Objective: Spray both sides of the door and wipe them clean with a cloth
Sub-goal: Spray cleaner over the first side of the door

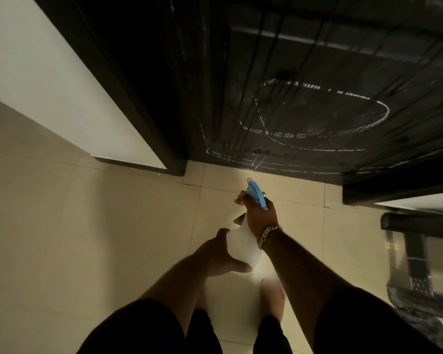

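A dark wooden door [304,72] fills the top of the view, with white chalk loops and lines scrawled on its lower panel. In front of it I hold a white spray bottle [243,246] with a blue trigger head [256,194] pointing at the door's bottom edge. My right hand [258,215] grips the bottle's neck at the trigger; a metal chain bracelet sits on that wrist. My left hand [219,254] cups the bottle's base from the left, thumb and fingers curled around it. No cloth is visible.
The dark door frame [128,98] and a pale wall [36,72] stand at the left. Cream floor tiles [87,226] lie below. A dark stand with a plastic-lined bin [417,264] sits at the right edge. My bare feet show at the bottom.
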